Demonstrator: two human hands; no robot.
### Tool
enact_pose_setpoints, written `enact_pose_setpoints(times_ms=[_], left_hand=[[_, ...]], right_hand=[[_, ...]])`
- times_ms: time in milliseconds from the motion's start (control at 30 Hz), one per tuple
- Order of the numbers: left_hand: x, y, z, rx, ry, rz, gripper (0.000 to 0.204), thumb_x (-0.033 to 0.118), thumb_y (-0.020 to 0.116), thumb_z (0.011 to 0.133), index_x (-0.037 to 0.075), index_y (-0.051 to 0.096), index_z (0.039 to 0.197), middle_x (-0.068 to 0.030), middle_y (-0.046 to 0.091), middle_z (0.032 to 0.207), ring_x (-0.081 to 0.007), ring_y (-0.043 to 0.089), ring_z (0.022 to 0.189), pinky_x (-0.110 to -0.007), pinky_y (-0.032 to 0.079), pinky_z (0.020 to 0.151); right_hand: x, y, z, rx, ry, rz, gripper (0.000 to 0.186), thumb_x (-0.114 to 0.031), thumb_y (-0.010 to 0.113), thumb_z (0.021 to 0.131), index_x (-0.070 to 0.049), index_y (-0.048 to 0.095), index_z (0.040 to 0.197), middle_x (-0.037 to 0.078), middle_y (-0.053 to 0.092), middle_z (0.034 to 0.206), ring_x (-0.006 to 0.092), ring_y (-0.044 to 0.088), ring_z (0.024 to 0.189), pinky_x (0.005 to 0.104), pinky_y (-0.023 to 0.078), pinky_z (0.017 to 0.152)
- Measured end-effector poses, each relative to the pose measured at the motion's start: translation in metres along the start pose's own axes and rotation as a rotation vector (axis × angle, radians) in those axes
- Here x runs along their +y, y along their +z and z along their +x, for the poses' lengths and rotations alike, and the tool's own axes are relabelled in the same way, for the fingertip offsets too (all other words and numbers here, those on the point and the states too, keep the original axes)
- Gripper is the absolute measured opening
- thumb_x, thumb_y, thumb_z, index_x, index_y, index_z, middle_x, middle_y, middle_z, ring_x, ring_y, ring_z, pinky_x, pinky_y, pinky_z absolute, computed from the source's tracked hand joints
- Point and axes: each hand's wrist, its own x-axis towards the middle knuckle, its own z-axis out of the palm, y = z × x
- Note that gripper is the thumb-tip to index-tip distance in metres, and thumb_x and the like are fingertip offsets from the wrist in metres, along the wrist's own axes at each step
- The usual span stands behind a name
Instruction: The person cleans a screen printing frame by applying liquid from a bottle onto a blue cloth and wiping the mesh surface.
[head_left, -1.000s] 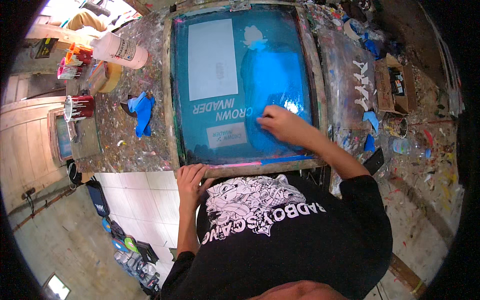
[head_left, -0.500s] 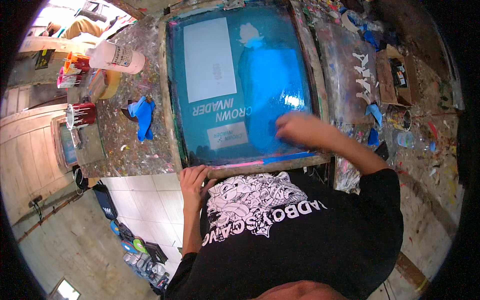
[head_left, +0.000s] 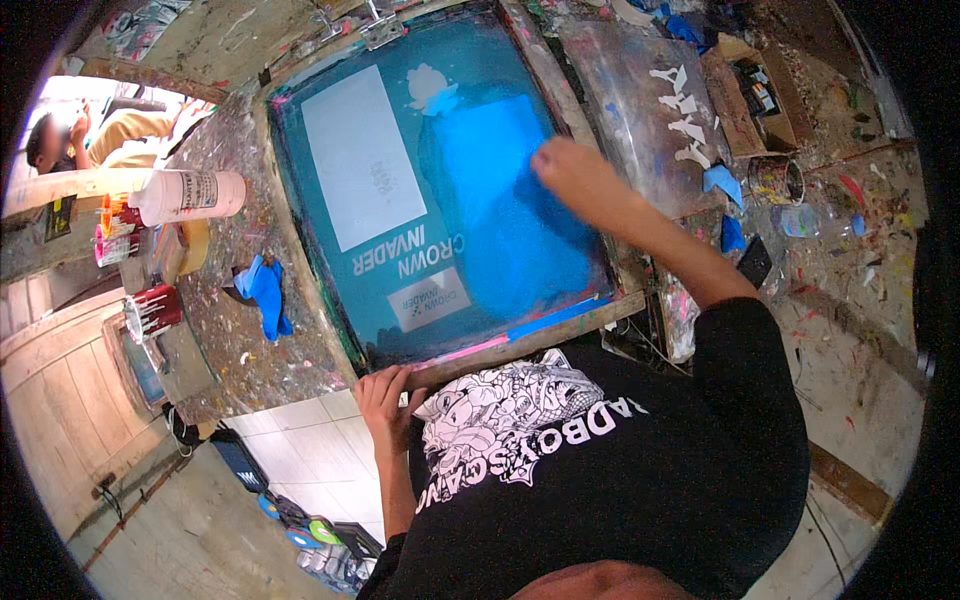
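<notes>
Screen frame [head_left: 530,342] sits on the paint-splattered table [head_left: 310,365], far right corner cut off up top, with the left hand [head_left: 384,394] draped over its near-left corner, can't tell how firmly. Right hand [head_left: 572,172] is bunched up by the blue patch [head_left: 490,150], fingertips half hidden, so no clue if it's pinching anything.

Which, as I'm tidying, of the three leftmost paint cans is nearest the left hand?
The white-streaked red can; the orange can and pink can appear higher, farther from the left hand.
</notes>
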Motion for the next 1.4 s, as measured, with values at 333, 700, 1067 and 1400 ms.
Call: enact_pose_setpoints(times_ms=[333,700,1067,1400], left_hand=[[-0.001,-0.005,0.000,-0.051,0.004,0.020,0.044,0.023,0.084,0.069,0.006,0.071,0.107,-0.0072,0.068,0.106,-0.0292,0.061,0.097,-0.044,0.042,0.088],[0.008,-0.006,0.006,0.009,-0.022,-0.013,0.043,0.018,0.085,0.065,0.007,0.071,0.105,-0.0057,0.068,0.103,-0.0277,0.062,0.095,-0.042,0.044,0.085],[0.009,-0.006,0.006,0.010,-0.012,-0.020,0.043,0.022,0.084,0.067,0.005,0.069,0.104,-0.0070,0.067,0.105,-0.0282,0.060,0.096,-0.043,0.043,0.086],[0.012,-0.006,0.007,0.014,-0.010,-0.031,0.043,0.020,0.082,0.067,0.005,0.069,0.104,-0.0065,0.067,0.105,-0.0278,0.062,0.097,-0.043,0.044,0.086]], right_hand=[[-0.013,0.018,0.035,0.041,0.219,-0.259,0.029,-0.004,0.058,0.083,0.011,0.060,0.108,0.019,0.058,0.093,0.0296,0.062,0.095,0.0336,0.058,0.066],[-0.014,0.029,0.040,-0.054,0.109,-0.205,0.018,-0.005,0.058,0.083,0.006,0.063,0.097,0.017,0.061,0.095,0.0307,0.061,0.093,0.0416,0.056,0.073],[-0.012,0.046,0.047,0.101,-0.057,0.087,0.013,-0.010,0.056,0.082,0.000,0.063,0.087,0.020,0.060,0.095,0.0376,0.060,0.088,0.0499,0.052,0.080],[-0.012,0.044,0.111,0.018,-0.287,0.129,0.014,-0.015,0.064,0.081,-0.002,0.061,0.085,0.016,0.058,0.090,0.0348,0.062,0.085,0.0432,0.054,0.072]])
